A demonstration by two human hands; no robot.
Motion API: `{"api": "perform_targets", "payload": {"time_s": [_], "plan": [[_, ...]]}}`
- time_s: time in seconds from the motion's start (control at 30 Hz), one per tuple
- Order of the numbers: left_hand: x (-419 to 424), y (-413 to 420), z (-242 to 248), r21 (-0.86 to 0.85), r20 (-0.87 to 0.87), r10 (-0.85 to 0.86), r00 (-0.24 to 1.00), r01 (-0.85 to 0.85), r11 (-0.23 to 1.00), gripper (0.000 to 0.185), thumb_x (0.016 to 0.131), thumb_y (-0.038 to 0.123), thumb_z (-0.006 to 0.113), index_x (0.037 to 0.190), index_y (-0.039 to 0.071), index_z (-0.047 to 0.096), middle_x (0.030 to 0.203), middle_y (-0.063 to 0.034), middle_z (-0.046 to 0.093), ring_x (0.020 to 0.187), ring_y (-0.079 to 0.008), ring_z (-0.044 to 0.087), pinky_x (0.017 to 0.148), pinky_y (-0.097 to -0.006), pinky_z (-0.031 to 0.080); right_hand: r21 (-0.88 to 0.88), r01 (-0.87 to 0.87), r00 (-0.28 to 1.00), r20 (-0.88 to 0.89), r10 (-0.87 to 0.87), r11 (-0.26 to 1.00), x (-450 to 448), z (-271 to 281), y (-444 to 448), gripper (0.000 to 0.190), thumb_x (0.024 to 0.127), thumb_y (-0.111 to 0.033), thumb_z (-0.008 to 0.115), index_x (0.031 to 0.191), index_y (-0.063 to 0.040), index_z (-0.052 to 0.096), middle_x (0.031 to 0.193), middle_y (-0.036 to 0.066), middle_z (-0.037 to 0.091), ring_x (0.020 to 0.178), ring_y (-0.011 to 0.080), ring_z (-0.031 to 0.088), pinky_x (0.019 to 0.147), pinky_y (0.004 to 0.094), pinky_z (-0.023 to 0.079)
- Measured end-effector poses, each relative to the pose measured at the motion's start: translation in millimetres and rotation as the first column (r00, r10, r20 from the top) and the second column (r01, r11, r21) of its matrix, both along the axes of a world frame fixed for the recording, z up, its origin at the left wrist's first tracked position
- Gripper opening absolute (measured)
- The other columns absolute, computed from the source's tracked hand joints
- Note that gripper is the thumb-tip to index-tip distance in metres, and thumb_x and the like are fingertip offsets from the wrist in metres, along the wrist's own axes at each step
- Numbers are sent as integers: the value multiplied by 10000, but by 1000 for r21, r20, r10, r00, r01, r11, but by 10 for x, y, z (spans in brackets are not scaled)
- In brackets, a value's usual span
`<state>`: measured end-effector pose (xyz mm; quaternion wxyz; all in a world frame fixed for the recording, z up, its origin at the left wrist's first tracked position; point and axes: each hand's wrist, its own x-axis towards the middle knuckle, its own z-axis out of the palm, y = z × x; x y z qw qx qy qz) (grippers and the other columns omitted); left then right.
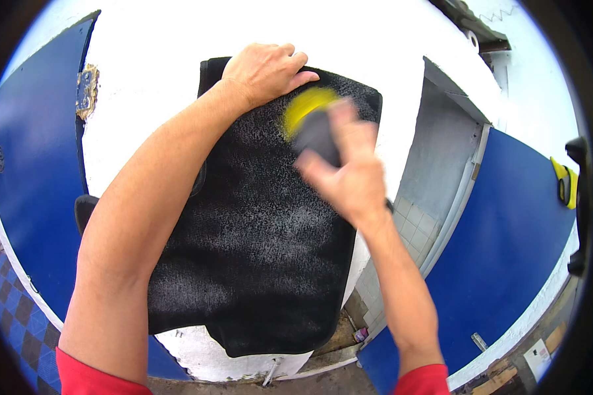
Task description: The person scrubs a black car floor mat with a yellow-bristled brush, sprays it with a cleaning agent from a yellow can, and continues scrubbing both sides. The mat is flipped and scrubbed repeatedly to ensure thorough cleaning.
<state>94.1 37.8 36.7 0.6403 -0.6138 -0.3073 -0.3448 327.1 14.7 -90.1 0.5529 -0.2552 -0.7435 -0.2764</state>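
Observation:
A black carpet car mat (276,237) with pale, dusty-looking patches stands upright before me against a white wall. My left hand (267,71) grips its top edge, the thumb over the front face. My right hand (351,163), blurred, holds a round brush or pad (311,118), yellow along the rim and dark grey on the back, at the upper right part of the mat. Its working face is hidden. Part of another dark item (84,210) shows behind my left arm.
A blue door (34,148) with a rusty hinge plate is on the left, another blue panel (504,237) on the right beside a tiled recess. A yellow and black object (566,183) sits at the far right. A metal tap or pipe (273,371) shows below the mat.

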Motion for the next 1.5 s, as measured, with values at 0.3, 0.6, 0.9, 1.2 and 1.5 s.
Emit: {"api": "perform_targets", "payload": {"time_s": [0.3, 0.6, 0.9, 1.2, 1.5], "plan": [[28, 36, 2, -27, 18, -12, 1000, 12, 1000, 483, 1081, 555, 566, 1015, 104, 725, 916, -87, 744, 838, -271, 769, 750, -385, 631, -50, -51, 924, 378, 67, 997, -157, 72, -86, 961, 824, -544, 869, 1612, -155, 480, 1214, 190, 643, 1001, 366, 757, 890, 505, 632], [78, 23, 15, -78, 58, -48, 997, 53, 996, 462, 1105, 522, 526, 998, 116, 718, 945, -96, 766, 884, -294, 772, 779, -416, 632, -166, -40, 868, 483, 117, 985, -395, -187, -304, 949, 795, -430, 915, 1622, -243, 488, 1167, 165, 635, 995, 338, 756, 869, 464, 669], [140, -39, 6, -139, 114, 47, 992, -31, 990, 492, 1126, 511, 477, 1049, 110, 753, 1016, -87, 790, 962, -232, 792, 844, -373, 651, -148, -92, 929, 344, 139, 985, -664, -874, -260, 969, 761, -374, 929, 1583, -73, 513, 1231, 190, 645, 1001, 351, 727, 812, 464, 655], [166, 62, 3, -120, 188, 2, 982, 21, 992, 491, 1124, 513, 480, 1058, 118, 764, 1027, -83, 795, 963, -238, 796, 839, -370, 654, -301, -87, 917, 349, 194, 950, -888, -1337, -471, 959, 759, -364, 926, 1591, -96, 533, 1183, 185, 666, 1005, 356, 722, 859, 455, 645], [182, 61, -23, -105, 208, 2, 978, 20, 994, 511, 1125, 525, 472, 1059, 117, 772, 1016, -87, 802, 957, -247, 796, 841, -383, 652, -160, -57, 987, 140, 80, 985, -830, -1410, -414, 995, 753, -402, 942, 1596, -83, 523, 1210, 192, 662, 970, 347, 742, 831, 424, 658]]}}
